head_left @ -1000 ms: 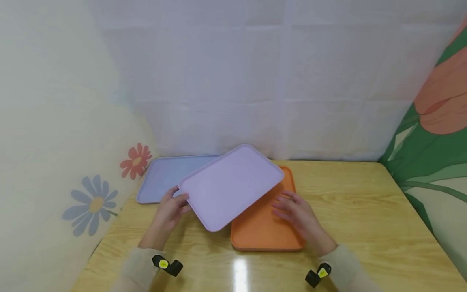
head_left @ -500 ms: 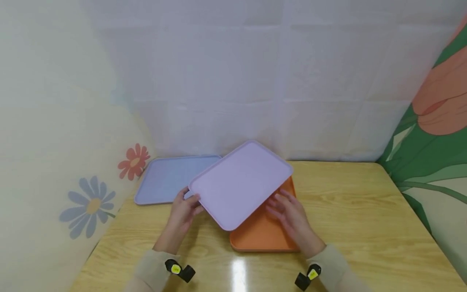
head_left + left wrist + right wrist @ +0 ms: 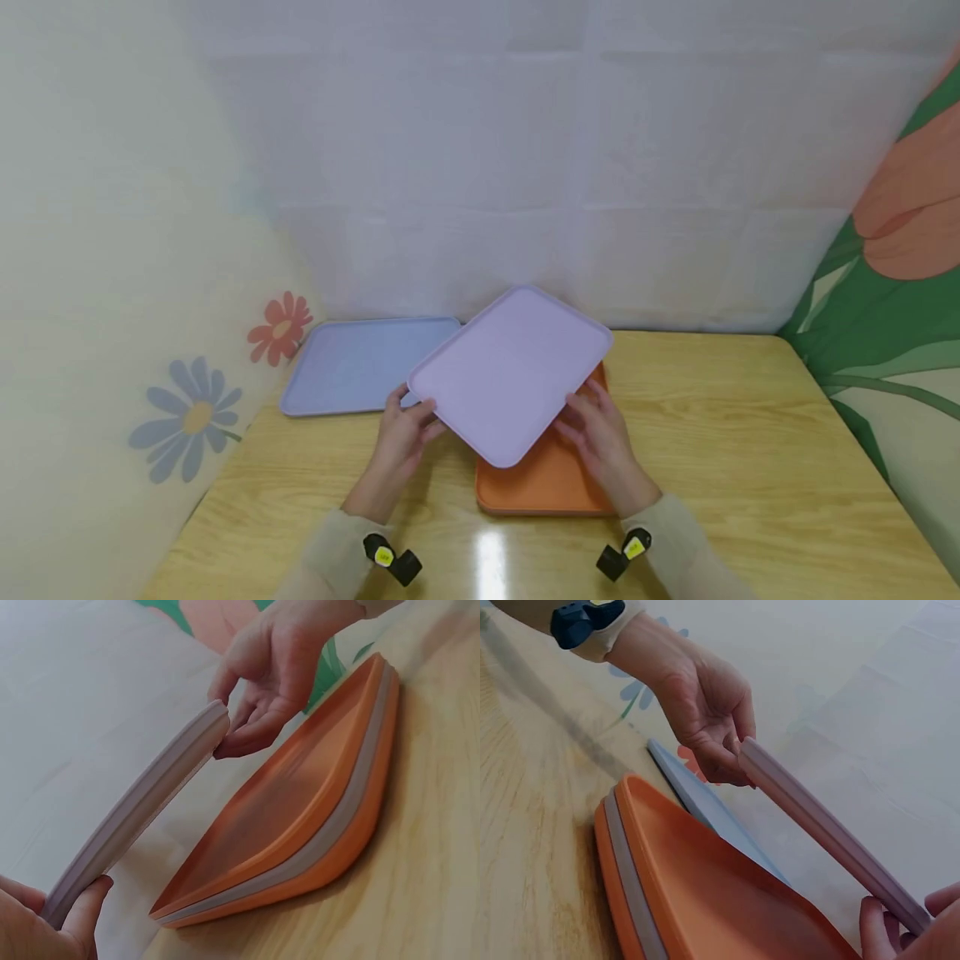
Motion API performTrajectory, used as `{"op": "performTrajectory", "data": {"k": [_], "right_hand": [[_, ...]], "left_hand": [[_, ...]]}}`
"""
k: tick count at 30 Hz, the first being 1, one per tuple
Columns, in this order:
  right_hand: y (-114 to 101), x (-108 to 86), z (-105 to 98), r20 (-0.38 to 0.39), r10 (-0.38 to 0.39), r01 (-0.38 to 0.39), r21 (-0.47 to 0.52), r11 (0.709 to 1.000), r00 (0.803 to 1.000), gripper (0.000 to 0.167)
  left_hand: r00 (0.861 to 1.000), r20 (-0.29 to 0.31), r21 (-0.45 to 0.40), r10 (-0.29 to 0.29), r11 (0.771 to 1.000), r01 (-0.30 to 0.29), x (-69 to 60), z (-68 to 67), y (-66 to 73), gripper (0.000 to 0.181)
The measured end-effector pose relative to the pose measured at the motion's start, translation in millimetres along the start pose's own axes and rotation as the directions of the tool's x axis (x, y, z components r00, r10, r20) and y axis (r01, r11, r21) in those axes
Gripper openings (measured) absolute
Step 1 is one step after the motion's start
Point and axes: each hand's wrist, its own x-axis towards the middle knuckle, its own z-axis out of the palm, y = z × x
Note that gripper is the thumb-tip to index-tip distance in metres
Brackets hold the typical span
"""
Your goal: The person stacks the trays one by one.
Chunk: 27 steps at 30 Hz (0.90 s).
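Observation:
A lilac rectangular tray [image 3: 512, 375] is raised and tilted in the air, turned at an angle. My left hand [image 3: 405, 433] grips its left edge, thumb on top and fingers beneath. At the lower right edge my right hand [image 3: 603, 442] pinches the same tray. Below it lies an orange tray [image 3: 543, 487], partly covered from the head view. In the left wrist view that orange tray [image 3: 300, 795] tops a stack, with a greyish-lilac tray [image 3: 330, 836] and another orange tray [image 3: 352, 859] under it.
A light blue tray [image 3: 367, 362] lies at the back left of the wooden table [image 3: 750, 442]. A white cloth [image 3: 525, 167] hangs behind the table. Flower-patterned walls flank it on the left and right.
My left hand has carried the lilac tray to the right. The right hand has moved left from above the orange tray and now grips the lilac tray's edge.

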Motion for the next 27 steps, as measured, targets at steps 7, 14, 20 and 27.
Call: {"op": "performTrajectory", "data": {"k": [7,14,20,27], "right_hand": [[-1.7,5.4,-2.2,-0.042,0.035,-0.036,-0.028,0.999,0.999,0.064],[-5.2,7.3,-8.8,-0.043,0.044,-0.045,-0.034,0.998,0.998,0.063],[-11.7,10.8,-15.7,-0.041,0.036,-0.038,-0.048,0.998,0.999,0.064],[-28.2,15.6,-29.8,0.009,0.043,-0.042,-0.096,0.995,0.999,0.063]], "left_hand": [[1.0,-0.01,0.004,0.0,1.0,0.0,-3.5,7.8,-6.5,0.066],[1.0,0.021,0.019,0.01,1.0,-0.01,-7.6,10.8,-7.9,0.068],[0.999,0.039,0.024,-0.019,1.0,0.018,-5.9,10.4,-6.3,0.07],[0.987,0.13,0.115,-0.097,0.99,0.083,7.5,-0.1,7.7,0.061]]}}
